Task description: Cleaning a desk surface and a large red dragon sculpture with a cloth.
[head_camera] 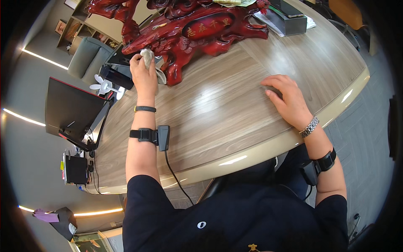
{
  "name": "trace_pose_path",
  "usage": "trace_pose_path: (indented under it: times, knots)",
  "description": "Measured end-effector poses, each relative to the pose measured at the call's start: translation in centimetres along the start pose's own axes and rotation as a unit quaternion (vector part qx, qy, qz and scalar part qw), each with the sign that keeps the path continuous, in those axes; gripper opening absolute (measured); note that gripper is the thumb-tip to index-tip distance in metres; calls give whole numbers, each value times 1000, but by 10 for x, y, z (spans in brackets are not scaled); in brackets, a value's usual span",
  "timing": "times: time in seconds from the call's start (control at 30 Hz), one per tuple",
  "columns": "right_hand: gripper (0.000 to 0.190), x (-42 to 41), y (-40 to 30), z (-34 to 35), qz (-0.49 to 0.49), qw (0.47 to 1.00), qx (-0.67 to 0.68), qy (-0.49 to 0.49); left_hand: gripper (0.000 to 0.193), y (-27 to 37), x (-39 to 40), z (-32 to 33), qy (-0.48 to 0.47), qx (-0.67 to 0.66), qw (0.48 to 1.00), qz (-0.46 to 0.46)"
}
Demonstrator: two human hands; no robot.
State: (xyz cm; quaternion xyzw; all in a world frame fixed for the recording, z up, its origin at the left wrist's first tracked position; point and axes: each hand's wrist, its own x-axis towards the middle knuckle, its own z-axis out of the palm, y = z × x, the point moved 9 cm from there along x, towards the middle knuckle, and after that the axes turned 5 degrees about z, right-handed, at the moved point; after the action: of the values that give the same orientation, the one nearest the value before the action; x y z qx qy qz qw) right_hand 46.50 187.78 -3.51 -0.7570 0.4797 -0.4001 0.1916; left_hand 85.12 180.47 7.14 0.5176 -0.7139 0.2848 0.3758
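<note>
My left hand (143, 71) holds a pale, crumpled cloth (147, 56) against the left end of a glossy red carved sculpture (189, 37), near its lower edge. Part of the cloth hangs down beside the sculpture's foot. The sculpture stands on a wood-grain desk (214, 94) and bears an oval plaque with gilt characters; its top runs out of view. On the desktop at the right, near the rounded front edge, my right hand (286, 97) rests with its fingers slightly bent and nothing in it.
A white fan (105, 86), a dark cylinder (117, 77) and a monitor (74, 105) stand along the left. At the back right a phone (287, 8) lies on a dark box (292, 24) by some papers. A cable (176, 178) hangs from my left forearm device.
</note>
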Motion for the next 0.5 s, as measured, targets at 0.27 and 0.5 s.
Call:
trace_pose_path:
  times: [0.27, 0.5]
  knots:
    - [19, -4, 3, -1, 1, 1000, -6, 15, 27, 58, -30, -3, -141, 22, 983, 113]
    - [18, -3, -5, -1, -17, 1000, 0, 11, 28, -118, -38, -11, 75, -196, 940, -270]
